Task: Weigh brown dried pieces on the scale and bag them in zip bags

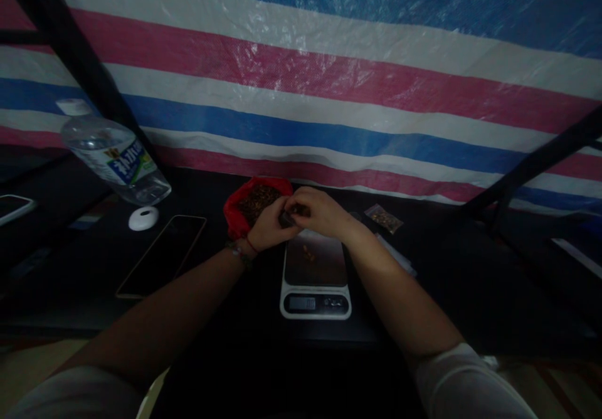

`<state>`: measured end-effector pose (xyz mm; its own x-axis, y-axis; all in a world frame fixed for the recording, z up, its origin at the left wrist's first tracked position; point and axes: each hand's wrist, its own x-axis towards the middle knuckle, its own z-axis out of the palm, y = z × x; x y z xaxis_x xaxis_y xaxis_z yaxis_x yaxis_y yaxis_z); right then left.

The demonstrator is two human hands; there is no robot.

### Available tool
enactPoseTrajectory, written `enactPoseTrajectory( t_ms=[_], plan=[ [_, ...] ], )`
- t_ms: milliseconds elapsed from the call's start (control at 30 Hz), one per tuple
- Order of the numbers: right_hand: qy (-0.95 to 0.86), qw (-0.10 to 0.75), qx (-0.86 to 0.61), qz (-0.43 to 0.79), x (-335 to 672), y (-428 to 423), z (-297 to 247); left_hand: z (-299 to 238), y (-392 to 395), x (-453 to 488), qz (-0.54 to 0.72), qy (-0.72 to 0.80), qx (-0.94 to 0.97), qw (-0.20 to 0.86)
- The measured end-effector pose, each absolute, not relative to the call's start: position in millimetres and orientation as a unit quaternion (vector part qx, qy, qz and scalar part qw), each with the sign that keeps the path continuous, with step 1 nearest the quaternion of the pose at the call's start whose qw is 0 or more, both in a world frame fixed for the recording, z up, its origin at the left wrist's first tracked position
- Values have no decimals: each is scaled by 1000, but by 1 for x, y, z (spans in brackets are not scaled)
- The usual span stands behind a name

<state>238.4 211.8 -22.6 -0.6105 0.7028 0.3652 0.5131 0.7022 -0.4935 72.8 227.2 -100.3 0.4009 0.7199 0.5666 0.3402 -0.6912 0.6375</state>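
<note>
Striped plastic sheet (301,55), blue, white and red, fills the upper half of the frame. Below it we see the dark surface (470,281), spanning the frame from left to right. A clear bottle (101,137) with a blue and green label occupies the left of the frame. Right of and below it we find a dark-screened phone (164,256). The white scale (315,306) sits at lower centre, its dark plate toward the hands, its display lit but too dim for us to read surely. The open red bag (232,215), filled with brown granular material (258,201), is just left of centre. The left hand (270,226) overlaps the bag's near right side, its thumb and fingers narrowed on a small dark item (286,219). The right hand (322,213), with fingers bent and close together, meets the left above the far end of the plate; brown matter shows at its fingertips, though we cannot tell whether it grips anything firmly. A clear packet (384,219) containing brown bits lies right of centre, with white slips (396,254) below it. A rounded white object (143,218) lies just below the bottle. Smallest, we note brown pieces (308,254) on the plate.
</note>
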Motion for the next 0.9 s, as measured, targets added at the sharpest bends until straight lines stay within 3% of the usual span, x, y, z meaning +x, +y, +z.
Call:
enactPoseTrajectory(
  t_ms=[400,700,800,900],
  plan=[
    [-906,250,-308,146,245,211,-27,-101,225,74,446,331,800,226],
    [-883,285,-350,128,251,203,-19,-98,225,75,464,343,782,236],
    [-884,236,-375,148,261,194,-18,-101,228,75,491,350,752,266],
    [-901,131,-369,187,268,184,-24,-103,230,76,503,351,734,290]
  ],
)
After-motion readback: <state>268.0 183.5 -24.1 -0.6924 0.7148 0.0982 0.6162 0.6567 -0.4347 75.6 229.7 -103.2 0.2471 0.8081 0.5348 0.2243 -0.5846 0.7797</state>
